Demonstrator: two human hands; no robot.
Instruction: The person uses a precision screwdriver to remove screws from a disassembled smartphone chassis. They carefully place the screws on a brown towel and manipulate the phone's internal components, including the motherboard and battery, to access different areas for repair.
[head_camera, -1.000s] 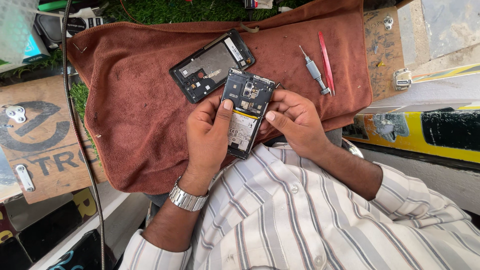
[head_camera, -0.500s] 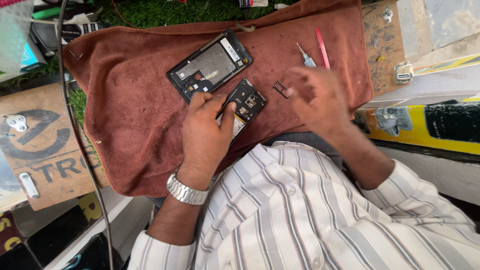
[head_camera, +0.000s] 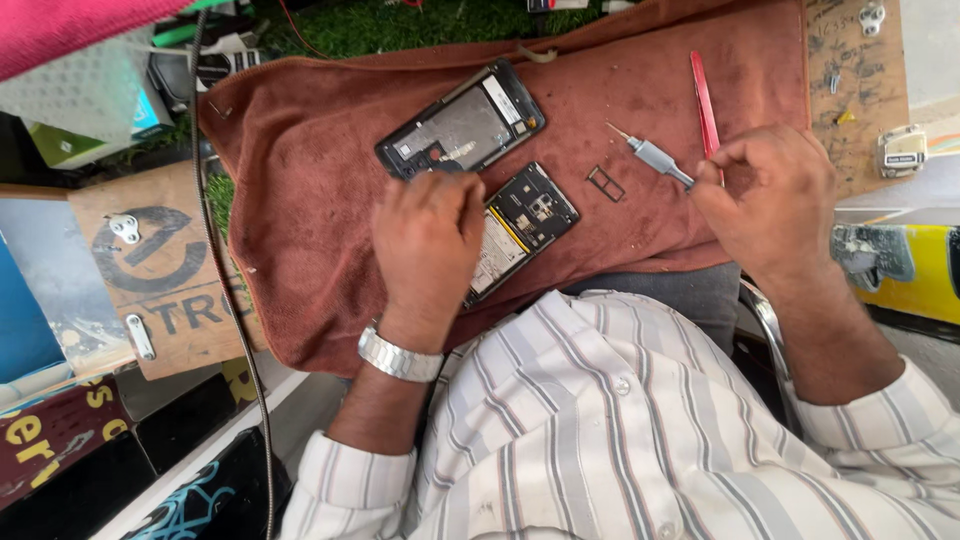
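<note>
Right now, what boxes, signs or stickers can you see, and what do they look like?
Wooden sign: left of the brown cloth, tan board, dark round mark and letters.
Green and white box: top left.
Yellow and black label: right edge, past the right hand.
Dark board, yellow letters: bottom left.

Left of the brown towel (head_camera: 300, 200) lies a tan wooden sign (head_camera: 165, 270) with dark lettering. Below that sign, a dark board (head_camera: 50, 435) with yellow letters. Right of the towel, a yellow-and-black label strip (head_camera: 900, 270). Upper left, a green-and-white box (head_camera: 95, 130).
</note>
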